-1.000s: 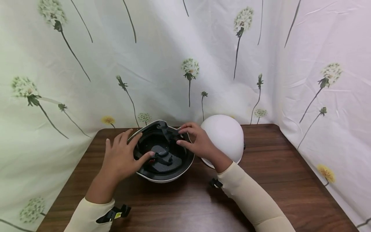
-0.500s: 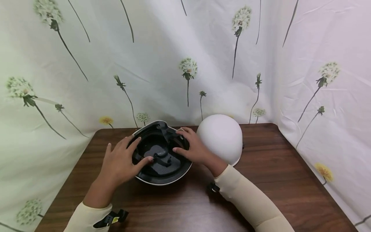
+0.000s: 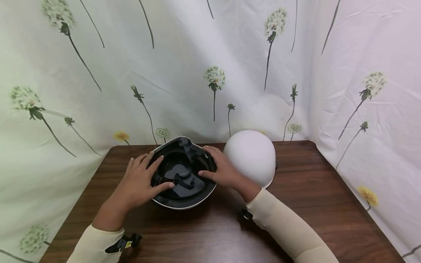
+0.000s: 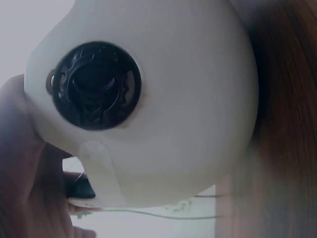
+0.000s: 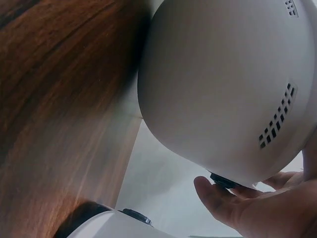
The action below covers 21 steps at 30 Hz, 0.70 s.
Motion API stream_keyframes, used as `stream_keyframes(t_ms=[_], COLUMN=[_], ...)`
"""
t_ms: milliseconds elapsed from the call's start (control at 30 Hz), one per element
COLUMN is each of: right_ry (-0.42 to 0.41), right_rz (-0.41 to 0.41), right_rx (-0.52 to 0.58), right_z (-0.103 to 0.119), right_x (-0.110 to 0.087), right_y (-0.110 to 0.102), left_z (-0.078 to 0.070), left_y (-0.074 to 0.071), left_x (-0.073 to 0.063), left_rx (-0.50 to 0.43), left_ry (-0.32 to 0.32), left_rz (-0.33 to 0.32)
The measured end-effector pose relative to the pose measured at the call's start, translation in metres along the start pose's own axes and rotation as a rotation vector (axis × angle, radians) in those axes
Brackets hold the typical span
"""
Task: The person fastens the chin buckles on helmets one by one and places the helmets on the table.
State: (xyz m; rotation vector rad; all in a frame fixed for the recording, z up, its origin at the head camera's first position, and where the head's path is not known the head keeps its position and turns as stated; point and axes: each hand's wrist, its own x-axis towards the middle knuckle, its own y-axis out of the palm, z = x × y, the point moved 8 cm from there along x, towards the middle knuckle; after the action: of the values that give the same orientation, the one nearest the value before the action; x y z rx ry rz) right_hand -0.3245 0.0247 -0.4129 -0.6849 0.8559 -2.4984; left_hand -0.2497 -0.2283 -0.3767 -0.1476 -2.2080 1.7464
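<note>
A white helmet (image 3: 184, 193) lies upside down on the table, its black padded inside and dark straps (image 3: 185, 180) facing up. On its left side my left hand (image 3: 138, 184) holds the rim, thumb reaching over the inside and fingers spread along the edge. My right hand (image 3: 223, 170) grips the right rim, with the thumb inside and the other fingers over the edge. The left wrist view shows a round black fitting (image 4: 96, 85) on the helmet's outer shell. Slotted vents (image 5: 278, 116) mark the shell in the right wrist view, where fingers touch the rim.
A second white helmet (image 3: 250, 157) sits dome up, close to the right hand, near the back edge. The brown wooden table (image 3: 204, 237) ends at a white curtain (image 3: 184, 91) printed with dandelions.
My right hand has moved down from the strap area onto the right rim. The upturned helmet has shifted slightly left, and my left hand stays at its left side.
</note>
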Motion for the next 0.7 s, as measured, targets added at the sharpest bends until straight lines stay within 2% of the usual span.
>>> stream_keyframes(t_ms=[167, 300, 700], right_ry=[0.040, 0.064, 0.038], right_rz=[0.021, 0.032, 0.030], right_rx=[0.062, 0.109, 0.097], right_z=[0.007, 0.012, 0.026], right_x=[-0.006, -0.008, -0.012], right_y=[-0.002, -0.004, -0.013], left_z=[0.001, 0.004, 0.011], left_y=[0.005, 0.011, 0.021], left_x=[0.001, 0.000, 0.003], left_rx=[-0.034, -0.024, -0.044], left_ry=[0.026, 0.034, 0.041], left_rz=[0.038, 0.048, 0.049])
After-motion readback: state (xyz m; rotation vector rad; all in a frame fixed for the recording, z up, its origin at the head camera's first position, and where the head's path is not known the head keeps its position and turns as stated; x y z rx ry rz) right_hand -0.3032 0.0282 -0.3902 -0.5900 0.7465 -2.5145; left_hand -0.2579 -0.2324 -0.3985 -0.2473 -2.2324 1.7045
